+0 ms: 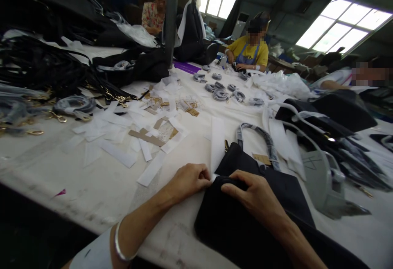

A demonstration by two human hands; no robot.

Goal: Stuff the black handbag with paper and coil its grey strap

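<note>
A black bag (242, 236) lies on the table right in front of me, its flap and upper part folded over. My right hand (258, 193) grips the bag's top edge, with the thumb on the near side. At the bag's left corner my left hand (193, 179) is closed in a pinch. A small white piece (214, 177) shows at its fingertips; most of it is hidden. Beyond the bag, a plastic-wrapped handle (258, 138) arches up, with a brown tag (262, 159) beside it. A white strip (217, 138) lies just past my left hand.
White paper strips (116, 152) and brown card pieces (147, 137) litter the table (92, 195). Coiled wrapped straps (221, 94) lie farther back. Black straps with gold clasps (37, 68) heap at left, more black bags (334, 113) at right. A metal post (171, 23) rises; several people sit beyond.
</note>
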